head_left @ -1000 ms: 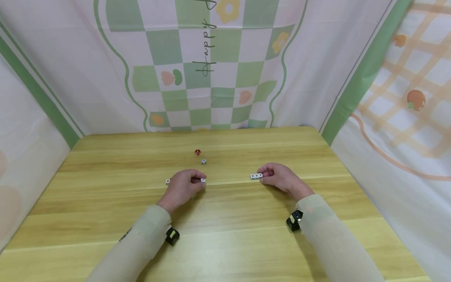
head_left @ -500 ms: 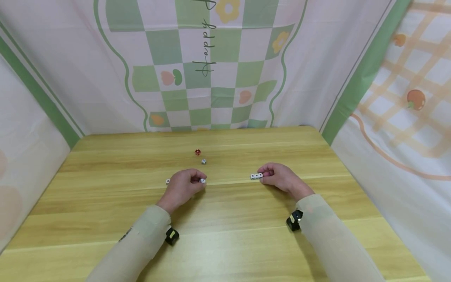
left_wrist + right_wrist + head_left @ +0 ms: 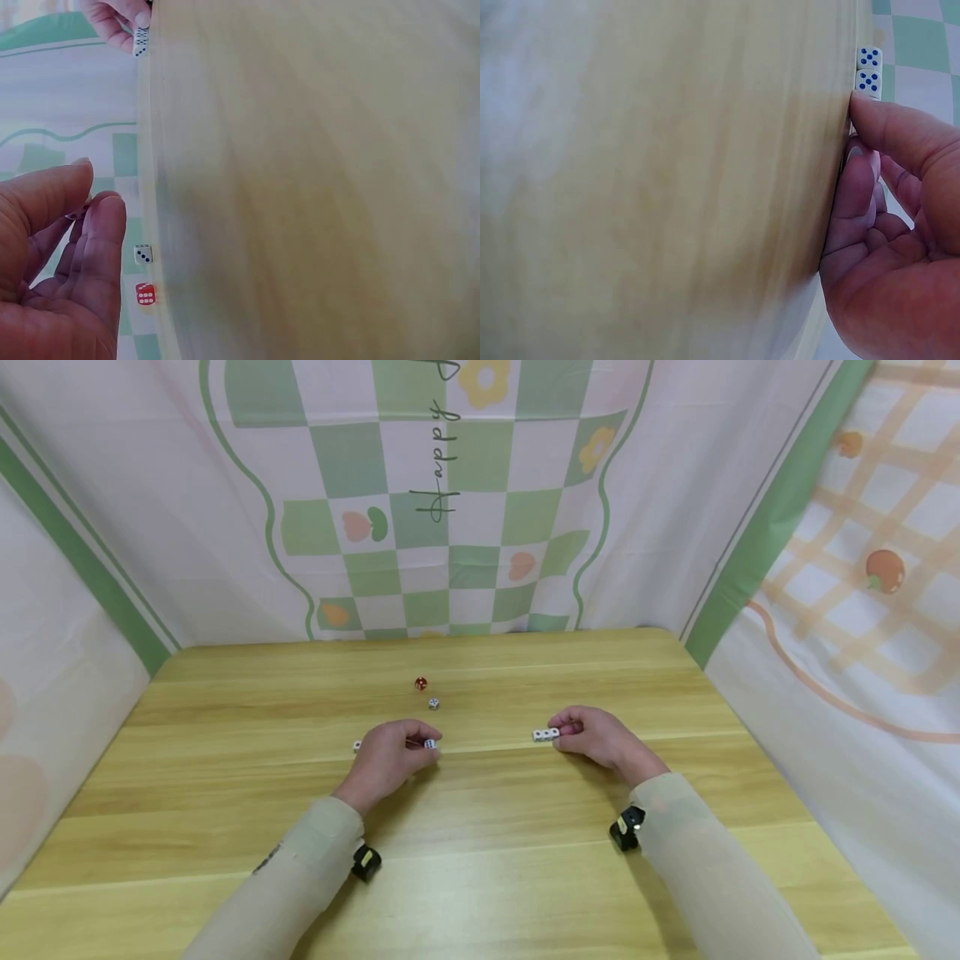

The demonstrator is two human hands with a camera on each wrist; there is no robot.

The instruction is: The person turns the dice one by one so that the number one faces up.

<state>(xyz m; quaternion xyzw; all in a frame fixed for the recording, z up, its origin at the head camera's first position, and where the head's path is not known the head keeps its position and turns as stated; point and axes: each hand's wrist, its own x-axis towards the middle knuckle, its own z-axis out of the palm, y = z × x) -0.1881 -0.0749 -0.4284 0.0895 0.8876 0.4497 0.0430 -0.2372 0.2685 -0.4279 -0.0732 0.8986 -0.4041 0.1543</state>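
Observation:
Between thumb and fingers my left hand (image 3: 386,758) pinches a white die (image 3: 431,744), whose pips face up in the head view; in the left wrist view the fingers mostly hide it. At right, my right hand (image 3: 598,739) grips the near end of a short row of white dice (image 3: 542,736) standing side by side on the table. Blue pips mark the dice faces (image 3: 868,81) in the right wrist view, where the thumb covers part of the row. Partly behind my left hand lies another white die (image 3: 357,746) with a red pip.
Beyond my left hand, a white die (image 3: 433,703) and a translucent red die (image 3: 421,683) lie on the wooden table (image 3: 480,843). A patterned curtain (image 3: 420,527) hangs along the table's back edge, with more cloth on both sides.
The white die in my left hand has turned between the fingers, so a different pip face shows upward. My right hand and the row of dice have stayed in place.

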